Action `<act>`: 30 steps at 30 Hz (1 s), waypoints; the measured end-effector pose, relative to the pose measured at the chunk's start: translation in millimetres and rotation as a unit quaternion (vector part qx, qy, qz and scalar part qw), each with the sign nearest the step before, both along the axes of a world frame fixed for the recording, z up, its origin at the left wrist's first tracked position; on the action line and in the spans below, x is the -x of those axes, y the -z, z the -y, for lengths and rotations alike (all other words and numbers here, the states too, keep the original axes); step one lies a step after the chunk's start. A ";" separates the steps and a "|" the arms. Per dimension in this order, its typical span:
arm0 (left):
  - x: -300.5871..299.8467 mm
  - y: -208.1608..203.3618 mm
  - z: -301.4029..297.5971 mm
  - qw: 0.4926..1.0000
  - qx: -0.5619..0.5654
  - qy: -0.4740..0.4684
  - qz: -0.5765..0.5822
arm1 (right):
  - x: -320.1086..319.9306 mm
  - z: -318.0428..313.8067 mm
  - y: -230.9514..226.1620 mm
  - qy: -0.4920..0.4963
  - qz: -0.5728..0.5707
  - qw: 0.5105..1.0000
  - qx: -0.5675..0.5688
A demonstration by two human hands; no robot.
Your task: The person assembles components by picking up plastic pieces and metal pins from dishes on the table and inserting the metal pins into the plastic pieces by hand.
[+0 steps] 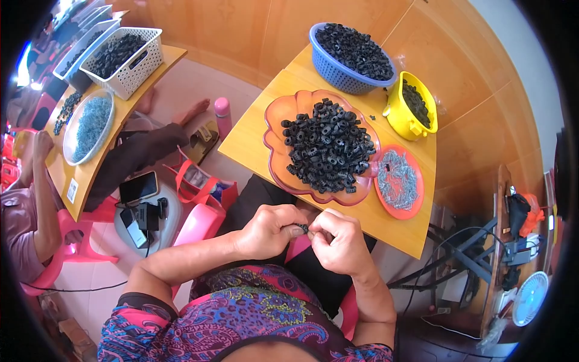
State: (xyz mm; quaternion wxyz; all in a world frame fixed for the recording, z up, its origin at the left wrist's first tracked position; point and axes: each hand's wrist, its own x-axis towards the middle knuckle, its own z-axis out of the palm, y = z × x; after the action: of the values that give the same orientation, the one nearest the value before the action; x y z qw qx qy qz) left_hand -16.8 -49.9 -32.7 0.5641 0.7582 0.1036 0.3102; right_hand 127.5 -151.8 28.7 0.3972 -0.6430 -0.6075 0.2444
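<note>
Above my lap, just off the table's near edge, my two hands meet at a small black plastic part (302, 228). My left hand (274, 228) pinches it between thumb and fingers. From the other side, the curled fingers of my right hand (339, 239) close on its end; whether they hold a second small piece is hidden. Beyond them, an orange leaf-shaped tray (276, 158) carries a heap of black plastic parts (329, 145). To its right, small silvery metal pieces (398, 181) lie on a red oval plate (403, 213).
A blue basket (344, 77) and a yellow basket (398, 120), both holding black parts, stand at the wooden table's (253, 130) back. Left, a person (36, 205) sits at another table with a white basket (145, 65). A stool (166, 226) bears phones; a pink bottle (222, 117) stands behind.
</note>
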 end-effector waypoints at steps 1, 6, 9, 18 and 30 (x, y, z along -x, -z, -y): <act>-0.7 -0.3 -0.3 0.999 -0.028 -0.003 0.027 | -2.2 1.0 5.4 -0.012 0.004 1.000 -0.007; 0.1 -2.3 1.8 0.998 0.050 0.010 -0.040 | -6.8 0.5 9.2 -0.017 -0.013 1.000 -0.008; -1.9 -3.8 1.6 0.997 0.063 0.011 -0.046 | -11.0 0.0 12.3 -0.026 -0.029 0.999 0.009; 3.2 -8.4 -3.9 0.981 0.177 0.066 -0.041 | -33.3 2.4 19.5 -0.082 -0.367 0.913 0.157; 3.9 -1.6 3.3 0.983 0.174 0.044 -0.028 | -29.6 2.3 15.7 -0.080 -0.309 0.932 0.171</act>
State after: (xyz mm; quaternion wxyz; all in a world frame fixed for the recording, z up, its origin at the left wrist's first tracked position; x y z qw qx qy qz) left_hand -20.7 -53.2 -31.1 0.6975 0.6606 0.1377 0.2411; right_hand 157.2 -154.2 13.0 0.4288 -0.5426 -0.4532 0.5624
